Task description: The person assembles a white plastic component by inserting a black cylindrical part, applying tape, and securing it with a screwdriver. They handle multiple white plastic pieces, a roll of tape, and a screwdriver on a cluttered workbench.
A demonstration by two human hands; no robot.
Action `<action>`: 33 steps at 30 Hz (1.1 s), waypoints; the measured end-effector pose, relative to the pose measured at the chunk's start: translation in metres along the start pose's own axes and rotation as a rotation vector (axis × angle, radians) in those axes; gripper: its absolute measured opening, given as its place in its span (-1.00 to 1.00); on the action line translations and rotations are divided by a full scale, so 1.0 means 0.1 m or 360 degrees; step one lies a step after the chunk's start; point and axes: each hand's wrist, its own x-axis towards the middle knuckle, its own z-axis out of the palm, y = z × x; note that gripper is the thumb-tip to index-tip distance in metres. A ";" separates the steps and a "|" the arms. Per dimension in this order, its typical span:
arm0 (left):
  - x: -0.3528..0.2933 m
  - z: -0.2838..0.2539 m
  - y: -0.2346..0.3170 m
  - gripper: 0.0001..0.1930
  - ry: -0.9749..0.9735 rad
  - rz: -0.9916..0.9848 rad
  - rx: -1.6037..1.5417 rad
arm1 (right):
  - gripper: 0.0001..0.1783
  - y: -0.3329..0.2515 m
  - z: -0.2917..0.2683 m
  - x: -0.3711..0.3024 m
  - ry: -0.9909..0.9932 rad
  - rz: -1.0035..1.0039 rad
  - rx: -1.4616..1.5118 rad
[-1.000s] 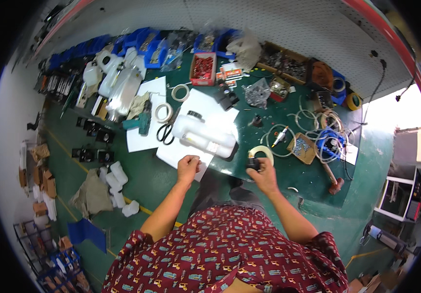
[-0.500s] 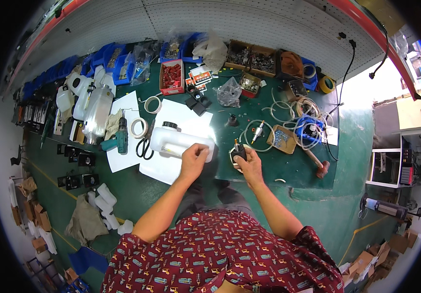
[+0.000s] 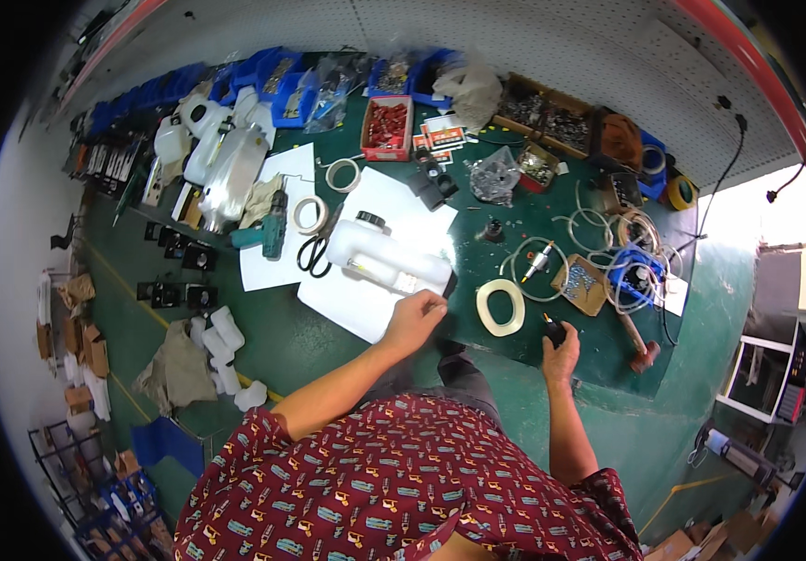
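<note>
Currently the right fingers (image 3: 568, 336) clamp a small black, orange-tipped part (image 3: 553, 328); the left fingers (image 3: 434, 304) curl together.

black-capped whitish container (image 3: 377, 249) aslant, small black piece (image 3: 554, 329) in the right hand (image 3: 563, 355)

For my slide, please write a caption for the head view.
Right hand holds a black part; left hand near a white container.
</note>
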 end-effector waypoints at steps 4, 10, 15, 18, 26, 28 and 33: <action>-0.20 -0.25 -0.50 -0.83 0.0422 -0.0477 -0.0593 | -0.31 0.11 -0.03 0.06 -0.0043 -0.0054 -0.0136; -0.01 -0.79 -0.68 -0.86 0.1177 -0.0563 -0.0821 | -0.32 -0.58 -0.05 0.06 0.0287 -0.0370 -0.0113; 0.07 -0.97 -0.69 -0.88 0.1118 -0.0568 -0.0812 | -0.12 -2.14 0.58 0.22 -0.0401 -0.0990 0.0418; 0.06 -0.89 -0.62 -0.89 0.1098 -0.0505 -0.0712 | -0.11 -2.67 1.18 0.45 -0.0680 -0.1058 0.0193; -0.13 -0.83 -0.46 -0.85 0.0934 -0.0534 -0.0864 | -0.34 -3.06 1.25 0.54 -0.1247 -0.0730 0.0040; -0.14 -0.86 -0.28 -0.88 0.0960 -0.0427 -0.0883 | -0.26 -3.06 1.17 0.50 -0.1085 -0.0820 0.0192; -0.11 -1.13 0.23 -0.77 0.0821 -0.0104 -0.1104 | -0.17 -3.31 1.10 0.49 -0.0622 -0.1079 0.0690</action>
